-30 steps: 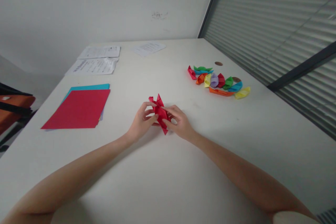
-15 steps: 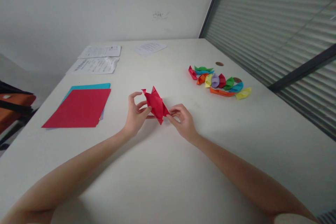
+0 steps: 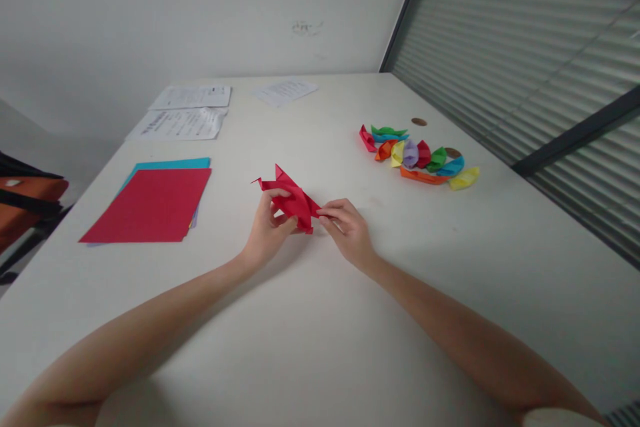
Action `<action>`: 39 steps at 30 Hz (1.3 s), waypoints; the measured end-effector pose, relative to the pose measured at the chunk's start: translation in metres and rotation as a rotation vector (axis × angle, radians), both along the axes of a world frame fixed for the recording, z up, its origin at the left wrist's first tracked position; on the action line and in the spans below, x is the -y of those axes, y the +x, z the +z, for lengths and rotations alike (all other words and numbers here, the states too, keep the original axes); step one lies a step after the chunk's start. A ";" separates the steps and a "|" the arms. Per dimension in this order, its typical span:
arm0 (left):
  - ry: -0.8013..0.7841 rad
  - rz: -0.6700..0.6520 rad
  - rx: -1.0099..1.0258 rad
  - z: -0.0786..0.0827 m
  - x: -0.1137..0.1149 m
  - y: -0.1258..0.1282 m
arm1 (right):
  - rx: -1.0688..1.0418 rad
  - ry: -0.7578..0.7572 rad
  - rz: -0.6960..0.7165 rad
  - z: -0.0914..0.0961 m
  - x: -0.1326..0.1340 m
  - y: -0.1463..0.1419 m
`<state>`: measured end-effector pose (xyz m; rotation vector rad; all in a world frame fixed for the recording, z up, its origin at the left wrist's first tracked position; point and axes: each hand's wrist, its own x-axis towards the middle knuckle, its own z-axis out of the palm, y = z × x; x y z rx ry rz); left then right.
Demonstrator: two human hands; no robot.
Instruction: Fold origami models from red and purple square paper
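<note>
left hand (image 3: 266, 225) and right hand (image 3: 349, 232) both grip the folded red paper (image 3: 296, 205). from my remote seat i see a white table (image 3: 310, 327) below, a pale wall (image 3: 250, 7) at twelve o'clock, blinds (image 3: 520, 40) at two. the paper sits between the hands, at two from the left, ten from the right. the right hand hides one tip; i can't read the printed sheets (image 3: 179, 123) at ten.
</note>
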<state>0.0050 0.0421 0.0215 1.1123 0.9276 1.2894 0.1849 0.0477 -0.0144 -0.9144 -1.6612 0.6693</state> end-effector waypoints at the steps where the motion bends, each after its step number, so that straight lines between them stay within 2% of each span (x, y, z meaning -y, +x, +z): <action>1: 0.005 0.002 -0.004 0.000 -0.001 -0.001 | 0.011 0.002 -0.005 0.000 0.000 0.001; 8: 0.139 0.068 -0.126 -0.005 -0.006 -0.003 | -0.035 -0.049 0.025 -0.003 0.001 0.000; 15: 0.105 -0.045 -0.199 -0.003 0.000 -0.003 | 0.091 0.070 -0.064 0.006 0.003 0.001; 22: 0.123 -0.026 -0.090 -0.008 0.000 0.000 | 0.138 0.189 -0.099 0.012 0.008 -0.001; 30: 0.092 -0.019 -0.104 -0.013 0.003 0.003 | 0.176 0.243 -0.066 0.012 0.013 -0.004; 39: 0.111 -0.022 -0.062 -0.009 0.009 0.007 | 0.210 0.264 -0.115 0.008 0.015 -0.007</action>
